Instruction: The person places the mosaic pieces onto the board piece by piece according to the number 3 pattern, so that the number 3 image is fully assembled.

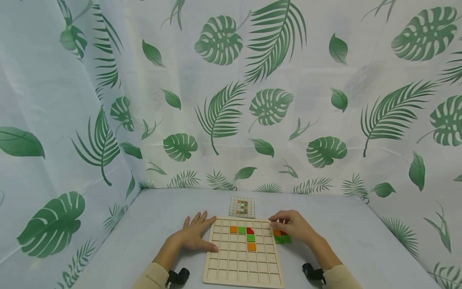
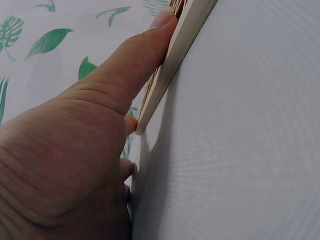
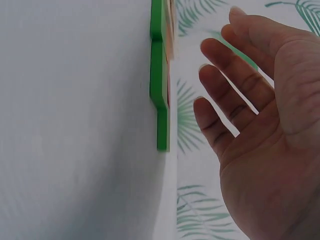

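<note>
A wooden grid board (image 1: 238, 277) lies on the table. On it sit an orange tile (image 1: 234, 229), a green tile (image 1: 242, 230) and a red tile with a rounded corner (image 1: 250, 230) in a row, with another green tile (image 1: 250, 238) and orange tile (image 1: 251, 247) below the red one. My left hand (image 1: 193, 236) is spread along the board's left edge, its thumb (image 2: 142, 55) resting on the rim. Over the loose tiles (image 1: 282, 239) beside the board hovers my right hand (image 1: 296, 226), its fingers loosely bent with nothing seen between them.
A small pattern card (image 1: 242, 207) with a coloured grid lies just behind the board. Green tile edges (image 3: 158, 75) of the loose pile show in the right wrist view. A leaf-printed curtain (image 1: 223, 168) borders the table at the back and sides.
</note>
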{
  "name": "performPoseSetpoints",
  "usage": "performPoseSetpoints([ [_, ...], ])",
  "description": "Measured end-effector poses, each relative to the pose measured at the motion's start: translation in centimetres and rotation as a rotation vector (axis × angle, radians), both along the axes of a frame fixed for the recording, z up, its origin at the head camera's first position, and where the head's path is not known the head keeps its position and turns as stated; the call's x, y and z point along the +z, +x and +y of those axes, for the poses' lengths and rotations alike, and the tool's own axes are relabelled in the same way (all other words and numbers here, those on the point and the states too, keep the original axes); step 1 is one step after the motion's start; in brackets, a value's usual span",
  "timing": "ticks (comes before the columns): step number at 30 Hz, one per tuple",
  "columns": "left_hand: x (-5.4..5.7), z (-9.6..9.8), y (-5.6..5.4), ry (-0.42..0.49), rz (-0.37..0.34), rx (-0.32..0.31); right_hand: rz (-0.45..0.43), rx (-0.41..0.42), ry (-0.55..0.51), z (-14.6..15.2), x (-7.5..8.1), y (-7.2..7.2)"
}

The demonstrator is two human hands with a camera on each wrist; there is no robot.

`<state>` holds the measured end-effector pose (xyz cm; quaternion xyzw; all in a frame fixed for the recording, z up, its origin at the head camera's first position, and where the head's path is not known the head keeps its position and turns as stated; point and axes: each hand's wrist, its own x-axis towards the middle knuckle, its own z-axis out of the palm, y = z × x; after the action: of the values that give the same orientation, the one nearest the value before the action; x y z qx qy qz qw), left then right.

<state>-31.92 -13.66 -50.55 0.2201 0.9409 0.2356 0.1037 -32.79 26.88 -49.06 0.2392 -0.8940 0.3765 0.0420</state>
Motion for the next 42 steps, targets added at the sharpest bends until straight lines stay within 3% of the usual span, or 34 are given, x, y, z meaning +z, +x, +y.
performPoseSetpoints([
  [10,-0.1,0.0,-0.1,-0.002,0.006,-0.002,0.022,-0.03,-0.016,1.8,-0.3,0.0],
  [27,0.2,-0.1,0.1,0.0,0.001,-0.004,-0.014,-0.06,-0.022,3.7,-0.3,0.2],
  [42,0.2,0.0,0.1,0.003,-0.004,-0.006,-0.116,-0.097,0.054,4.8,-0.7,-0.2],
])
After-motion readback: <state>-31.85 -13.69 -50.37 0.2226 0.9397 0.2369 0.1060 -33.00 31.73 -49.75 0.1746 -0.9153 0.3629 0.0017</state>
